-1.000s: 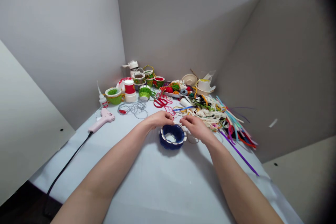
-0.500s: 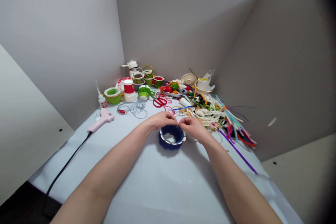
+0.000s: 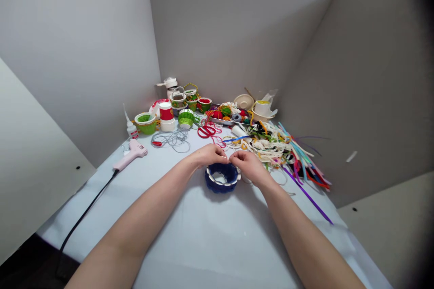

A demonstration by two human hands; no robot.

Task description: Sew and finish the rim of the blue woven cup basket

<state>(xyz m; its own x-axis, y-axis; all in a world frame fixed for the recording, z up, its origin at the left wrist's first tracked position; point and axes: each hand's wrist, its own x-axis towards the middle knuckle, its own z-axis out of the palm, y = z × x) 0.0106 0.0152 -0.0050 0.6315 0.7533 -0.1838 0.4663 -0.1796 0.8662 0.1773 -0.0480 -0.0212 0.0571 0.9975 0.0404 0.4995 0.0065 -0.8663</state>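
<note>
Left hand (image 3: 213, 155) and right hand (image 3: 249, 165) pinch shut, on what is unclear, at the far side of a white-rimmed navy basket (image 3: 217, 187), likely light, best held by its sides.

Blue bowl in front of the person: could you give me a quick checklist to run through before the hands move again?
1. Bowl upright on the table: ok.
2. Left hand at the bowl's far rim: ok.
3. Right hand close beside the left: ok.
4. What the fingertips hold: cannot tell, too small.
5. Red scissors lying apart from both hands: ok.
6. Pink glue gun clear of the bowl: ok.
</note>
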